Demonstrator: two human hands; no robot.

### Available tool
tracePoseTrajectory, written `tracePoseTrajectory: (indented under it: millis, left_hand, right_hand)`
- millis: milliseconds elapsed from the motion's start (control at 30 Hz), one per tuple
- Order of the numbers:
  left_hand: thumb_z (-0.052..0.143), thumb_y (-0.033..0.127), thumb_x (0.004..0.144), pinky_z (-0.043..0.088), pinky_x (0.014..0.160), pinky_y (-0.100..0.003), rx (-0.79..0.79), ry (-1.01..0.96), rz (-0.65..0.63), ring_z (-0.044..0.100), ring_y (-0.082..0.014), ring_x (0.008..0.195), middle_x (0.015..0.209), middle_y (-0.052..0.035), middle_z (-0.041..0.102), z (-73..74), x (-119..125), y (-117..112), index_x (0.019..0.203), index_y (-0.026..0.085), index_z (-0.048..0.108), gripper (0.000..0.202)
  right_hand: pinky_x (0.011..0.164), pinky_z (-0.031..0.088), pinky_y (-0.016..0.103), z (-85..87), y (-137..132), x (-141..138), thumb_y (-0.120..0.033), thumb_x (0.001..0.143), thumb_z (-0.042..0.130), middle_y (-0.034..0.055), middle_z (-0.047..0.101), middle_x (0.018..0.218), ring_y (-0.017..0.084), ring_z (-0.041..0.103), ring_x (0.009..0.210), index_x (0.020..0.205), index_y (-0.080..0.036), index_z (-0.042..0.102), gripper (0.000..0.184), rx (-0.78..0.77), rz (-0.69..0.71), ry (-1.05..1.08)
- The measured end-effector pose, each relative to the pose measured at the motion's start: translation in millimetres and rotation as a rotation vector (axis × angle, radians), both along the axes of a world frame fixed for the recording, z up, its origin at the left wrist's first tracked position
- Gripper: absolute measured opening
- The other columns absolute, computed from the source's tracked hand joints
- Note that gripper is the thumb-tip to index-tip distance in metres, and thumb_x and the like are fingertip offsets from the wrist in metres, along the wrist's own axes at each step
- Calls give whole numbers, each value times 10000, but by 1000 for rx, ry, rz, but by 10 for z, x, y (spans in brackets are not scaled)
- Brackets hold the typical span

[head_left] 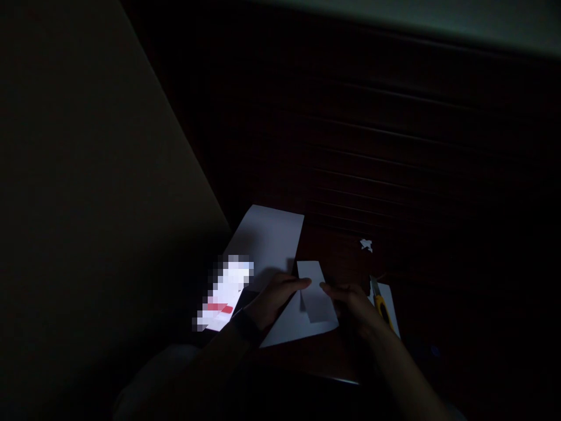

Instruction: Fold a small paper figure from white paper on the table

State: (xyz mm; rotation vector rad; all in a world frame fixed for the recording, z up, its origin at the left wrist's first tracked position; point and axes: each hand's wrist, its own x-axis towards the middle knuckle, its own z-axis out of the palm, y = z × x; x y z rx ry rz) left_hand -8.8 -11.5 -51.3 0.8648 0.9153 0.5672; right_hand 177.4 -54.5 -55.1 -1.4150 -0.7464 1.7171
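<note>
Over the table [337,248], left hand [274,296] and right hand [352,298] pinch a white strip [317,304] (underside hidden).

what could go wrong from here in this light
The yellow cutter lies close beside the right hand, so a sideways move might brush its blade. That hand and the left hand hold opposite sides of the small paper piece, so uneven pressure might crease it. Away from the bright screen, much is dark, so edges may be misjudged.
</note>
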Motion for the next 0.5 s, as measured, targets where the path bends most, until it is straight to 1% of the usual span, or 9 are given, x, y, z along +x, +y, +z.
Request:
tracePoseTrajectory:
  millis: [100, 200, 267, 333, 400, 500]
  left_hand:
    - [620, 377, 676, 440, 644, -290, 30, 151, 14, 617, -209, 695, 780, -74, 682, 14, -14, 52, 805, 113, 674, 299]
    - [621, 381, 654, 425, 622, -278, 93, 285, -2, 606, -205, 685, 733, -44, 676, -15, -36, 116, 760, 137, 677, 272]
    - [607, 397, 656, 417, 616, -273, 122, 322, -35, 597, -202, 688, 730, -31, 673, -67, -49, 151, 756, 154, 677, 272]
    - [597, 405, 657, 410, 618, -270, 134, 350, -56, 589, -200, 694, 732, -28, 670, -136, -55, 178, 748, 157, 678, 277]
    - [589, 404, 659, 407, 619, -268, 126, 357, -53, 584, -199, 701, 737, -30, 667, -206, -51, 199, 754, 150, 677, 285]
    - [574, 398, 666, 402, 615, -268, 101, 372, -32, 577, -198, 700, 726, -33, 661, -286, -36, 224, 752, 145, 672, 285]
  right_hand:
    - [478, 436, 255, -8, -11, -8, -425, 623, 702, 27, 611, 554, 115, 536, 454, 670, -115, 652, 318, -80, 20, 55]
    - [518, 481, 293, -24, -15, -8, -378, 622, 708, 34, 618, 588, 138, 572, 507, 703, -116, 651, 280, -113, 28, 90]
    - [559, 508, 329, -31, -12, -1, -343, 638, 700, 37, 623, 635, 157, 595, 579, 754, -122, 653, 254, -126, 24, 118]
    - [597, 526, 368, -30, -8, 5, -315, 653, 692, 44, 632, 719, 176, 606, 669, 844, -138, 649, 263, -147, 18, 148]
    - [619, 534, 396, -20, -8, 7, -291, 661, 689, 47, 633, 793, 185, 603, 730, 916, -159, 638, 292, -168, 10, 170]
    - [647, 537, 410, -14, -11, 4, -258, 667, 677, 58, 632, 868, 191, 599, 780, 951, -164, 633, 302, -182, 16, 193]
